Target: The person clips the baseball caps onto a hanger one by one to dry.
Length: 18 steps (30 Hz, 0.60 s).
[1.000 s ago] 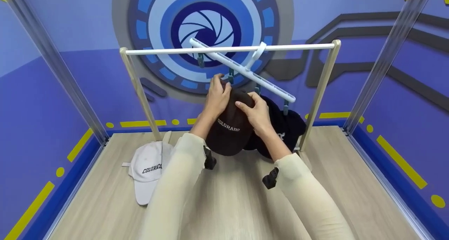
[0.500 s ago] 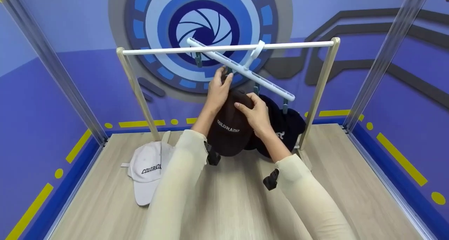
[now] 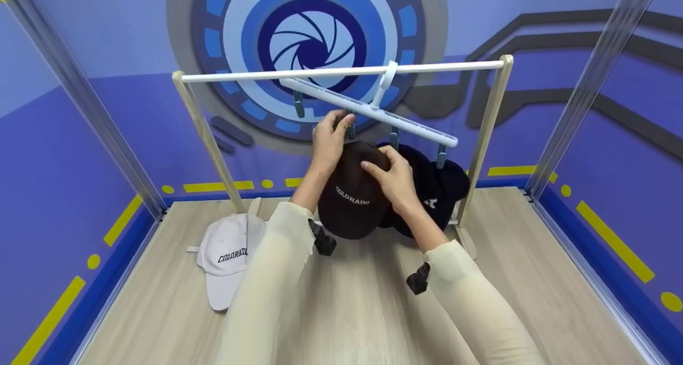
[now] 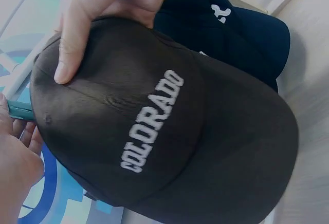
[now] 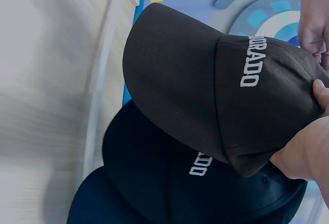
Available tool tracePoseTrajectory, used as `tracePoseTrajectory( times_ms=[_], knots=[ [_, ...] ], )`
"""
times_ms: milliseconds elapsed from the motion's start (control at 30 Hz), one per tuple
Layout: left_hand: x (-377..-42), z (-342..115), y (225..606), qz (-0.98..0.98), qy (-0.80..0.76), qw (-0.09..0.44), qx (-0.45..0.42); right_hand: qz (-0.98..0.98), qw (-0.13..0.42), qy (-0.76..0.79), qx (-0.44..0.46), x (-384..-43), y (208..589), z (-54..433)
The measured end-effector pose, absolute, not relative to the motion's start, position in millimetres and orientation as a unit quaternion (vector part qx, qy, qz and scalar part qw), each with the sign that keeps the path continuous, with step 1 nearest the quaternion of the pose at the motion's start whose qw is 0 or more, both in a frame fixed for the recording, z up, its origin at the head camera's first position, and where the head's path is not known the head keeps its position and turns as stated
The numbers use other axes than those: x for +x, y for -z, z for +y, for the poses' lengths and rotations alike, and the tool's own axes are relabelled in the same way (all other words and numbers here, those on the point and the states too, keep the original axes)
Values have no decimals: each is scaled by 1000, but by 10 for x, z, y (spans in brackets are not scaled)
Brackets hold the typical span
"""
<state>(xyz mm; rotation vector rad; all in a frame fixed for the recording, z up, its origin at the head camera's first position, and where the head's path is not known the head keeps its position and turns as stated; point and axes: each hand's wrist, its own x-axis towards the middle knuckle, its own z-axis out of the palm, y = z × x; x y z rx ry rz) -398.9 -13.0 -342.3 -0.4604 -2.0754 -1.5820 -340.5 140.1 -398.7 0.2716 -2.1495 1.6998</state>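
Note:
My right hand grips a dark brown baseball cap by its crown, thumb on the front; white COLORADO lettering faces me and the brim points down. At the cap's top, my left hand pinches a green clip that hangs from a pale blue hanger. In the left wrist view the clip's lower end meets the crown's edge; its jaws are hidden. The hanger hooks over the rack's white rail, its left end higher. Behind the brown cap, dark navy caps hang from the right-hand clips.
A light grey cap lies on the wooden tabletop at left, partly behind the left sleeve. Another green clip hangs free at the hanger's left end. Wooden posts hold up the rail, and patterned panels surround the table.
The hanger has swung nearer to level: its left end dropped and its right end rose slightly. My left hand went up to the clip, then came down with it toward the brown cap.

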Motion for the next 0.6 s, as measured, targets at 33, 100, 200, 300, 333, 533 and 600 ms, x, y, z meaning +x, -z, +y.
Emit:
tracePoseTrajectory(
  times_ms=[33,100,200,300,333,533,600],
  knots=[
    [-3987,-129,3428,-756,583,248,-166,-766,191,-605,99,-3395,4001,1408],
    [-3979,-126,3440,-750,590,254,-159,-766,192,-604,104,-3377,4024,1422],
    [-3963,-124,3461,-746,597,258,-144,-763,199,-605,113,-3368,4052,1427],
    [-3937,-111,3481,-745,602,257,-130,-760,204,-606,120,-3365,4078,1436],
    [-3928,-104,3486,-743,606,254,-128,-759,205,-605,122,-3365,4087,1439],
    [-3887,-68,3486,-731,634,223,-121,-765,222,-593,122,-3367,4135,1476],
    [-3884,-62,3476,-727,640,216,-119,-765,229,-588,125,-3370,4136,1487]
  ],
)
